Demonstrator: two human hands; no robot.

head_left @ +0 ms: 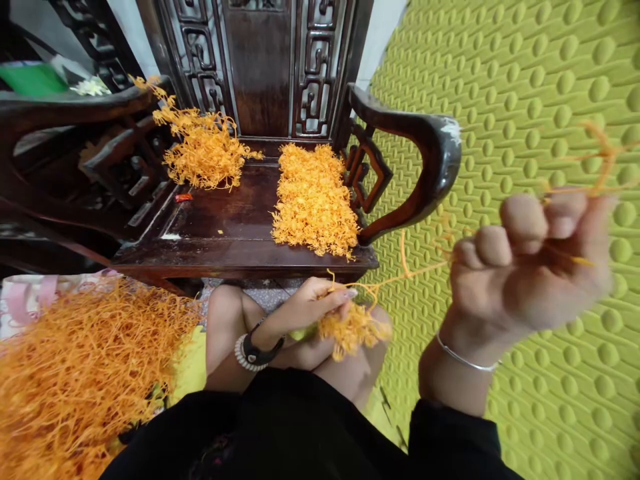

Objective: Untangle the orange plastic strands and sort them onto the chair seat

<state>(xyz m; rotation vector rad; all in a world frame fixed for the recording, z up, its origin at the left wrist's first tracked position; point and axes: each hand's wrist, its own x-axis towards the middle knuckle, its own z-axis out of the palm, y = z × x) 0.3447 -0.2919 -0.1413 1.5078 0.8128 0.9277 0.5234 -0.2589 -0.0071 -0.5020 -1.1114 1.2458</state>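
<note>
My left hand [311,308] rests above my knees, fingers pinched on a small clump of orange string loops [353,328]. An orange string [414,270] runs from that clump up to my right hand [530,263], which is raised at the right and closed in a fist around the string. A blurred loop of the string [603,160] sticks up beyond the right fist. A watch and a bead bracelet sit on my left wrist, a thin bangle on the right.
A dark carved wooden chair [235,233] stands ahead, with two heaps of orange string pieces [314,200] on its seat. A large loose mass of orange strings [85,373] lies at the lower left. A green bumpy mat [525,80] covers the floor at right.
</note>
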